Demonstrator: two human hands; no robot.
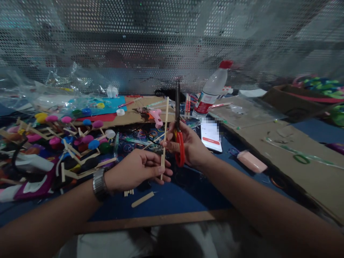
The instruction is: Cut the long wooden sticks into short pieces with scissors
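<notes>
Between thumb and fingers, my left hand (146, 165) pinches the lower end of a thin wooden stick (166, 120), which stands nearly upright. A short piece of wood seems to lie alongside it at the thumb. My right hand (189, 145) holds scissors (180, 148) with red handles, dark blades pointing up, and its thumb and fingertips also touch the stick's middle. On the blue table (185, 200) below my left hand lie a flat craft stick (143, 199) with one cut end and several short cut stick pieces (129, 193).
Wooden-stick pieces with colourful round parts (86, 139) crowd the left side. Behind are a pink glue gun (156, 117), a water bottle (209, 91) and a lit phone (211, 134). A peach-coloured block (252, 161) lies right, beside cardboard (303, 154). A perforated metal screen (150, 39) closes the back.
</notes>
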